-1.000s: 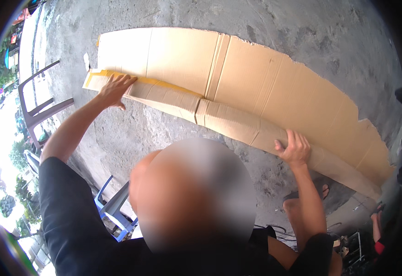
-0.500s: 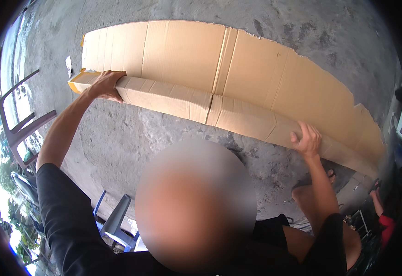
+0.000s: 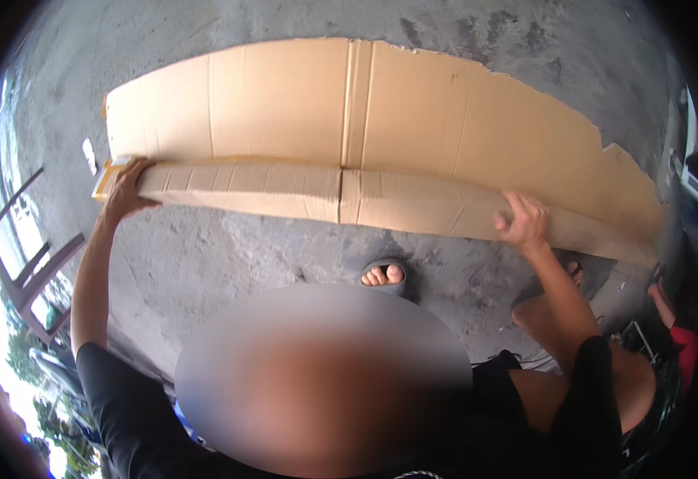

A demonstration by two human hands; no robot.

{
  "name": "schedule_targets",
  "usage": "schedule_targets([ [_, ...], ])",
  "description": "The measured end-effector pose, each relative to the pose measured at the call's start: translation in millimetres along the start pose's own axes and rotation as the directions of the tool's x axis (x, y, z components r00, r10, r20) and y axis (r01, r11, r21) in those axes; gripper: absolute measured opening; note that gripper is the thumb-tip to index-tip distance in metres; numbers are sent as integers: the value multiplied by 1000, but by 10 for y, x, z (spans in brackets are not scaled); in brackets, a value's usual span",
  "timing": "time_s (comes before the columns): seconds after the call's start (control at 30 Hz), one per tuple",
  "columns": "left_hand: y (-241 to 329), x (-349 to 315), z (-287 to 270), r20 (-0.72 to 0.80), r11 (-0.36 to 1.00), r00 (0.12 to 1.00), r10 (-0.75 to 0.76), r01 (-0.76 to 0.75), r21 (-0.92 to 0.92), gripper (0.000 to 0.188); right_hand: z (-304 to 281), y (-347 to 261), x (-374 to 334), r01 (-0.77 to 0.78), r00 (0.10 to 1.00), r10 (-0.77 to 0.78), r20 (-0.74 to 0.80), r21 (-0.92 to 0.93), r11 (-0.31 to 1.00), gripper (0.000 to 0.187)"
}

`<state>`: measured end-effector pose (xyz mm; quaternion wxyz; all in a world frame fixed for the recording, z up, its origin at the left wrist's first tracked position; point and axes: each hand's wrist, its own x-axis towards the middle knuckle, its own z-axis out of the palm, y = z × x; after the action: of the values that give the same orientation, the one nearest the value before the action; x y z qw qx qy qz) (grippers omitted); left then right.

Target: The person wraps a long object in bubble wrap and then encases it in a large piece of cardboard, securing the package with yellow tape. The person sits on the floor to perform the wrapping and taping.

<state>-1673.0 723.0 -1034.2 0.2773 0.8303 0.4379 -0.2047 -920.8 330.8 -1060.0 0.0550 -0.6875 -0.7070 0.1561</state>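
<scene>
A wide brown cardboard sheet [image 3: 285,100] lies on the ground before me. Its near edge is folded over into a long strip [image 3: 245,189], and vertical crease lines cross the board. Close to the strip's left end, where yellow tape [image 3: 103,177] shows, my left hand [image 3: 129,191] grips the fold, thumb on the near side and fingers over the top. Toward the right, my right hand [image 3: 527,221] rests on the same fold with its fingers curled onto the cardboard. The far edge of the sheet is torn and ragged on the right.
Grey, stained concrete [image 3: 229,247] surrounds the cardboard. My sandalled foot [image 3: 385,274] stands just below the fold. A dark chair frame [image 3: 33,267] is at the left. Another person's arm or leg and red clothing [image 3: 684,351] show at the right rim. A blurred patch covers the lower middle.
The view has shifted, and the fold lies more level in it. My left hand has slid left toward the strip's end. A sandalled foot has come into sight; my right hand stays on the fold.
</scene>
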Motion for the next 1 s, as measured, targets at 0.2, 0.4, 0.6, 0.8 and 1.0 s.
schedule_targets([
  [0.2, -8, 243, -126, 261, 977, 944, -201, 211, -13, 90, -5, 29, -22, -17, 999, 17, 36, 5, 1000, 59],
  [0.4, -88, 278, -176, 294, 992, 953, -66, 31, 123, 99, 60, 65, -35, 39, 999, -39, -18, 7, 999, 66],
  [0.6, -487, -6, -275, 116, 987, 993, 20, -38, 159, 113, 76, 103, -62, 38, 999, -38, 14, -2, 999, 71],
  [0.8, -692, -13, -181, 55, 991, 996, 64, -70, 117, 100, 82, 142, -66, 38, 999, -38, 32, 8, 999, 72],
  [1.0, -658, 11, -228, 111, 993, 993, 41, -53, 106, 92, 53, 128, -80, 16, 997, -17, 74, 10, 1000, 72],
])
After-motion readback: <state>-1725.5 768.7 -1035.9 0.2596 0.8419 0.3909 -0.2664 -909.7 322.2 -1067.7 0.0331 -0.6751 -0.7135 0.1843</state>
